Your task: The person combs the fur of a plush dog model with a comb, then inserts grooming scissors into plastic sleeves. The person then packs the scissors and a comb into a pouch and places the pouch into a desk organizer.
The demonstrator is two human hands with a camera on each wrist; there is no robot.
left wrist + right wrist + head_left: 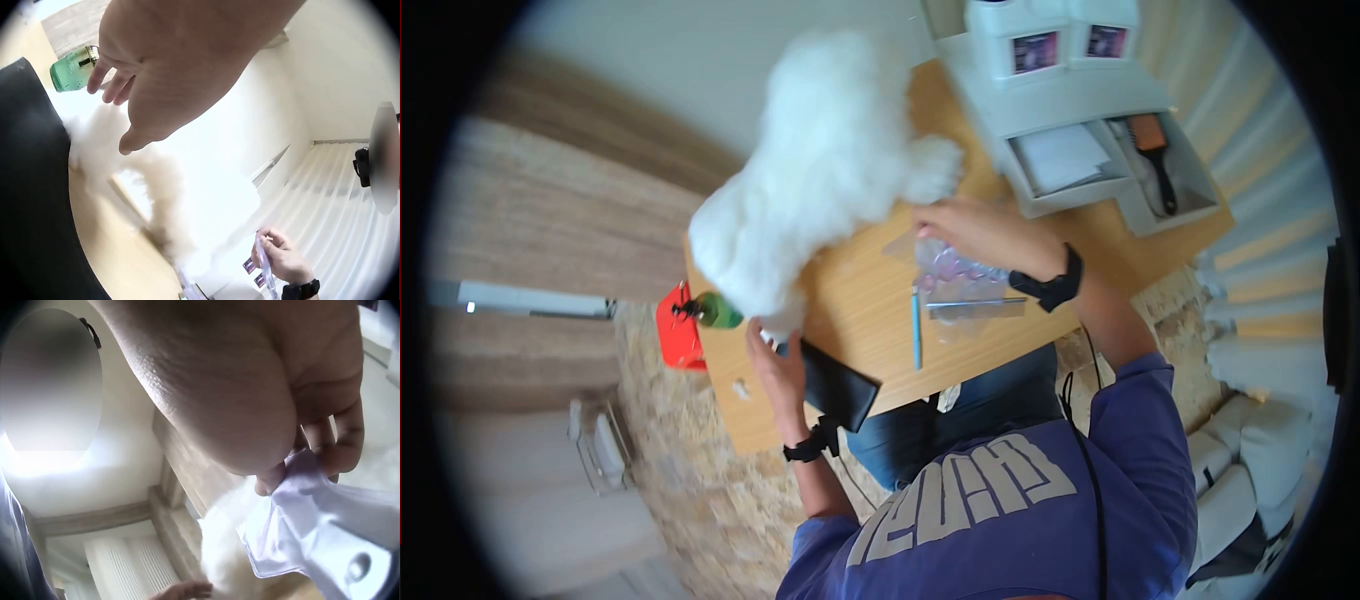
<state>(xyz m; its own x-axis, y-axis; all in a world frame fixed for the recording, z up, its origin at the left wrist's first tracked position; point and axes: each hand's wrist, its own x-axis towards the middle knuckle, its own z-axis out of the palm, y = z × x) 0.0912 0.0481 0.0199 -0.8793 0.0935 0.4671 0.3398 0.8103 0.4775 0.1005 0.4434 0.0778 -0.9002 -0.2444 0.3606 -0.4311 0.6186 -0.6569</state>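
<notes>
A fluffy white dog-shaped animal [820, 150] is on the wooden table. My left hand [777, 370] is at its lower end, thumb and fingers apart beside a tuft of white fur [783, 318]. In the left wrist view the fingers of this hand [181, 62] hang loosely over the fur. My right hand [950, 222] pinches the edge of a clear plastic pouch [960, 265] with purple ring-shaped handles showing in it. In the right wrist view the pouch [294, 531] hangs from thumb and fingers, a round metal spot on it.
A black flat case [837, 385] lies by my left wrist. A green pump bottle [718, 311] stands near a red object [678, 330]. A blue stick [917, 330] and a metal comb [975, 308] lie near the front edge. The grey organizer [1040, 205] holds a brush [1152, 160] and white bottles [1025, 50].
</notes>
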